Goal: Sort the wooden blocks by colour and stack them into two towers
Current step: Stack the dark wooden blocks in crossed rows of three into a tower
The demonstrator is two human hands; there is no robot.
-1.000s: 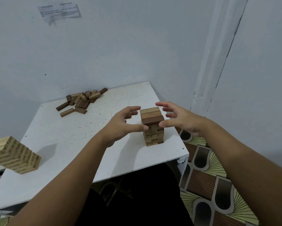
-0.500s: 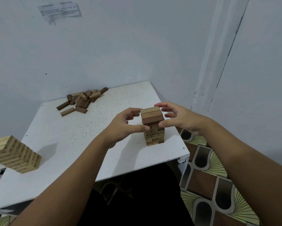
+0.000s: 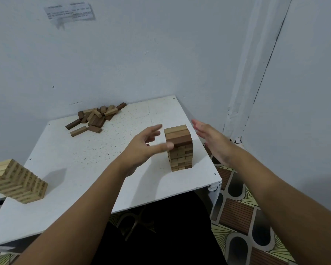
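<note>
Both hands open: left hand [image 3: 141,148] thumb seemingly touching brown wooden-block tower [image 3: 179,148], right hand [image 3: 211,139] beside. Squaring step; next, fetch from loose block pile [image 3: 95,118].

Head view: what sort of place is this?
Likely a room corner in a home, not a lab: a small white table pushed against bare painted walls, patterned floor tiles, and a paper note stuck up high.

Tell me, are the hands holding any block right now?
No. Both hands, left and right, are open beside the tower; only the left thumb seems to touch its side.
</note>
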